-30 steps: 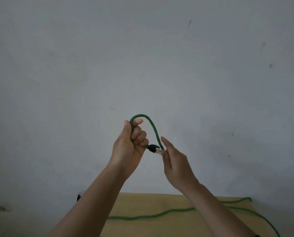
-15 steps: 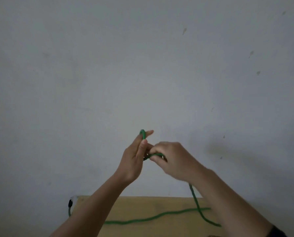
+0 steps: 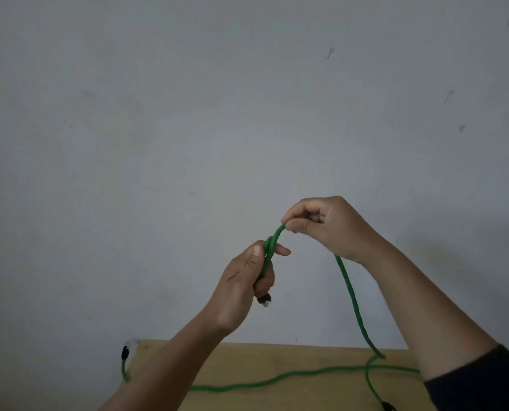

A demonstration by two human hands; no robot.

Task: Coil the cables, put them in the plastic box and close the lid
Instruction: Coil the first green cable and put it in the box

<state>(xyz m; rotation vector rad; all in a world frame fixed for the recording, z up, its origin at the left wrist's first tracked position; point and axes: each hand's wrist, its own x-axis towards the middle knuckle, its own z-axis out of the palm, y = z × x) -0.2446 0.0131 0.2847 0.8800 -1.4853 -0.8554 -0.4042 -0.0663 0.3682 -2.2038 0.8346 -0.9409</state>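
head view: only camera, both hands were raised in front of the wall [image 3: 188, 114], above the table [image 3: 247, 360]
left hand [image 3: 244, 280]: fingers curled round a small fold of the green cable [image 3: 351, 295], thumb up along it, index tip poking out to the right
fold: two strands side by side ran up through the left fist and showed above the thumb
black connector [image 3: 264, 299]: stuck out under the left fist, pale tip, hung free in the air
right hand [image 3: 327, 226]: up and right of the left, close but not touching; thumb and curled fingers pinched the cable just above the fold
cable run: from the pinch it passed behind the right hand, came out at the wrist, dropped steeply down-right to the tabletop
on the table: the strand crossed itself in a loose loop near the right forearm; one stretch lay leftward across the wood and went behind the left forearm, another ran off toward the bottom edge of frame
far end: a second black plug [image 3: 125, 352] hung over the table's left corner, short green length below it
bottom right: something dark at the cable's lower end, too cropped to tell what
sleeve [image 3: 484, 384]: dark, on the right forearm
plastic box: not visible in this view
coil state: one small fold in hand, most of the cable was uncoiled on the table
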